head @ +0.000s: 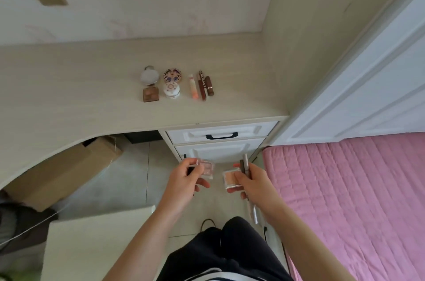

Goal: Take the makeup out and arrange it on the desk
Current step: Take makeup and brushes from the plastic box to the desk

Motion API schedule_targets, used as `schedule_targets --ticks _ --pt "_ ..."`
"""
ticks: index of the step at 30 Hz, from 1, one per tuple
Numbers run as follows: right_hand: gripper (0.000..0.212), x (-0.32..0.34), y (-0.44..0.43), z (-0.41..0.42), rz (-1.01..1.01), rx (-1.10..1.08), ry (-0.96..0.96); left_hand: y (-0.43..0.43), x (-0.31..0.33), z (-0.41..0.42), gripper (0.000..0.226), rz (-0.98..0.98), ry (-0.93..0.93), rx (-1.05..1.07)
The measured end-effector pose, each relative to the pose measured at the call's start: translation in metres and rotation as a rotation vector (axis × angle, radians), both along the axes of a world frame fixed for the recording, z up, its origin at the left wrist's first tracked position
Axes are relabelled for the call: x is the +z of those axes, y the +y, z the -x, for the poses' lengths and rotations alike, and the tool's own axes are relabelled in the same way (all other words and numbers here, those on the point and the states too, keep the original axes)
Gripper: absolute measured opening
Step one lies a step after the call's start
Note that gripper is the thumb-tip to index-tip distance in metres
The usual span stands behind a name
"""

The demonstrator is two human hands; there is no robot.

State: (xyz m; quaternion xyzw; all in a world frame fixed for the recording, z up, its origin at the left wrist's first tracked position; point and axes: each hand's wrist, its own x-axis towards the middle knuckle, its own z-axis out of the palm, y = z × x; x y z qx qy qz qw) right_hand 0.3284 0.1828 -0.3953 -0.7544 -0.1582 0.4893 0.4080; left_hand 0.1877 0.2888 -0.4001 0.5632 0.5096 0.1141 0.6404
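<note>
My left hand (186, 179) pinches a small clear pink compact (207, 168) below the desk's front edge. My right hand (251, 183) grips an orange-toned square compact (230, 178) together with two slim makeup pens (245, 164). Both hands hover in front of the drawers. On the pale wooden desk (80, 87) lie a round white compact (149, 76), a patterned round compact (172, 75), a brown square palette (151, 94), a white round jar (171, 90), a peach tube (193, 86) and two brown lip sticks (205, 85).
White drawers (220, 135) with a black handle sit under the desk's right end. A pink quilted bed (356, 200) lies to the right, a cardboard box (62, 172) under the desk at left, and a pale stool top (96, 244) at lower left.
</note>
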Motion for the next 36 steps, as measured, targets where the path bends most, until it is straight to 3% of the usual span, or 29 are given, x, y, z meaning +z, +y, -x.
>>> schedule_targets --ticks 13,20,24,30,36 --pt "0.018 -0.009 0.102 -0.1 0.018 -0.139 0.023 0.096 -0.032 -0.099 0.01 -0.111 0.101 -0.186" --pt "0.016 -0.027 0.147 -0.174 0.099 -0.135 0.058 0.153 -0.037 -0.182 0.016 -0.135 0.138 -0.144" --pt "0.018 -0.044 0.172 -0.207 0.136 -0.18 0.178 0.186 -0.052 -0.225 0.018 -0.133 0.194 -0.114" --pt "0.018 -0.072 0.212 -0.228 0.195 -0.136 0.218 0.23 -0.072 -0.267 0.007 -0.204 0.363 -0.198" --pt "0.021 -0.091 0.247 -0.23 0.216 -0.161 0.234 0.26 -0.095 -0.284 0.011 -0.248 0.452 -0.287"
